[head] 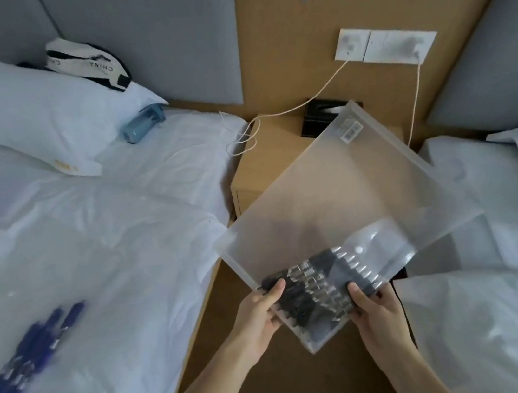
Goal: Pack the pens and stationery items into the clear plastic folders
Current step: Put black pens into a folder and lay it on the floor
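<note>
Left hand pinches the near-left edge of the pack of black pens, thumb on top. Right hand grips the pack's near-right edge, thumb on top too. The pack sits half inside the frosted clear plastic folder, which is held in the air over the gap between the beds, its far corner at 1 o'clock over the nightstand.

Step judged: sliding the pack in. To do it well, keep the folder mouth spread, push the pack toward 1 o'clock flat and square, don't snag the pack corners on the folder's edge.

Blue pens wait at 9 o'clock on the left bed, well apart from the folder, not yet packed.
</note>
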The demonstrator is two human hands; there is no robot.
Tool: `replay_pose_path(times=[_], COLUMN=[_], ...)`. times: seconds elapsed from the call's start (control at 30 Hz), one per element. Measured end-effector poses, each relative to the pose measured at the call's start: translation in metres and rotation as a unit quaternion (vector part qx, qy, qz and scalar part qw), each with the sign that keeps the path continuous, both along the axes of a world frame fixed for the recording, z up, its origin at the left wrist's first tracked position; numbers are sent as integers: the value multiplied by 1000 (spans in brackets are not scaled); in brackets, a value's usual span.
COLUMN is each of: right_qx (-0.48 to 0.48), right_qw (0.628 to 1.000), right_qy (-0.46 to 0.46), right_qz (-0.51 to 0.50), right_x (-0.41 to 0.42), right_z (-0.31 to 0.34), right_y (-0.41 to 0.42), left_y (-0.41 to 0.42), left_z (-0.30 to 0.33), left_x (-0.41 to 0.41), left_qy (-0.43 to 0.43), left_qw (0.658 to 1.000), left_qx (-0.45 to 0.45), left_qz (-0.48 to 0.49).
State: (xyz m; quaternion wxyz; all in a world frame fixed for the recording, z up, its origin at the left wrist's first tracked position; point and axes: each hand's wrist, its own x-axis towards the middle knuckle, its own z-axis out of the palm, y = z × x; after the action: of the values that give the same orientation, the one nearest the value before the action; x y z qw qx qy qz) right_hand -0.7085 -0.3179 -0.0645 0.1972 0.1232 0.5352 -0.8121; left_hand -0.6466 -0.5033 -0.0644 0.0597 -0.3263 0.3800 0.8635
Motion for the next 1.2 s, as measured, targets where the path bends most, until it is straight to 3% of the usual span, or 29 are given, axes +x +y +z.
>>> replay_pose_path(times=[0.13, 0.33, 0.53, 0.7, 0.83, 0.97, 1.2], right_qx=[0, 36, 80, 145, 249, 324, 365], right_qw=[1000, 999, 995, 985, 960, 928, 907], right_qy=[0, -6, -57, -49, -28, -48, -55], right_qz=[-2, -8, 32, 80, 126, 178, 203], right_x=[-7, -25, -22, -7, 13, 31, 19], right_z=[-86, -272, -463, -581, -629, -636, -649], right_y=[-7, 1, 19, 21, 20, 21, 22], left_y=[-10, -7, -15, -25, -33, -26, -23], left_z=[-87, -275, -459, -570, -616, -631, -646], left_x=[-15, -35, -27, -13, -3, 16, 3], left_qy=[-19, -33, -71, -87, -105, -161, -180], left_qw=[999, 991, 954, 935, 914, 908, 929], left_qx=[-28, -110, -234, -282, -319, -300, -295], left_qz=[-12, -67, -174, -195, -229, -243, -131])
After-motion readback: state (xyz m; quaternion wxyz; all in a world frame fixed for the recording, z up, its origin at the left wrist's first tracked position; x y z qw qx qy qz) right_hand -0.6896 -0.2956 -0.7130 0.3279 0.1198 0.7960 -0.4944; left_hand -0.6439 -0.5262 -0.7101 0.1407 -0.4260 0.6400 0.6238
